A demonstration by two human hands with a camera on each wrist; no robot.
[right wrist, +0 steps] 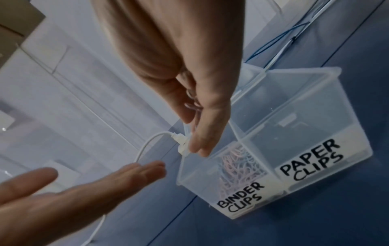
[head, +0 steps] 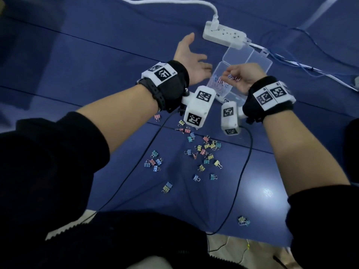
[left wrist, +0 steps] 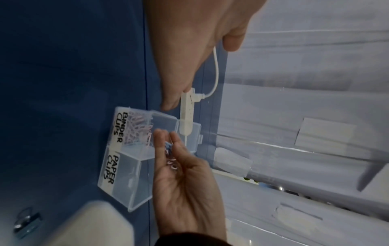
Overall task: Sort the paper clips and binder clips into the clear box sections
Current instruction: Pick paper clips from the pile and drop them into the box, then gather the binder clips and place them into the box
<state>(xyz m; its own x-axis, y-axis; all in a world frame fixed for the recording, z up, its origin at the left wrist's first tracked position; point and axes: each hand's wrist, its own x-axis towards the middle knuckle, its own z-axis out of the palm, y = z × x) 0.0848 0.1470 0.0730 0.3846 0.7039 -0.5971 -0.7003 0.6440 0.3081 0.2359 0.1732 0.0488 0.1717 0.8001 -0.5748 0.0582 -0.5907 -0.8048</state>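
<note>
Clear box (right wrist: pixel 315 106), pastel paper clips (right wrist: pixel 233 159) inside, right hand (head: pixel 240 78) cupping some, left hand (head: pixel 191 61) flat.

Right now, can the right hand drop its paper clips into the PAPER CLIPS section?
Probably yes: the right hand hovers over the clear box, lid open, and that section looks empty.

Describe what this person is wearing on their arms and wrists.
Both forearms are bare, with black sleeves pushed up toward the elbows. Each wrist wears a black band carrying white blocks printed with black square marker codes. A white boxy camera unit with more markers hangs below each wrist, trailing a thin black cable. The left wrist also has a black watch strap.
</note>
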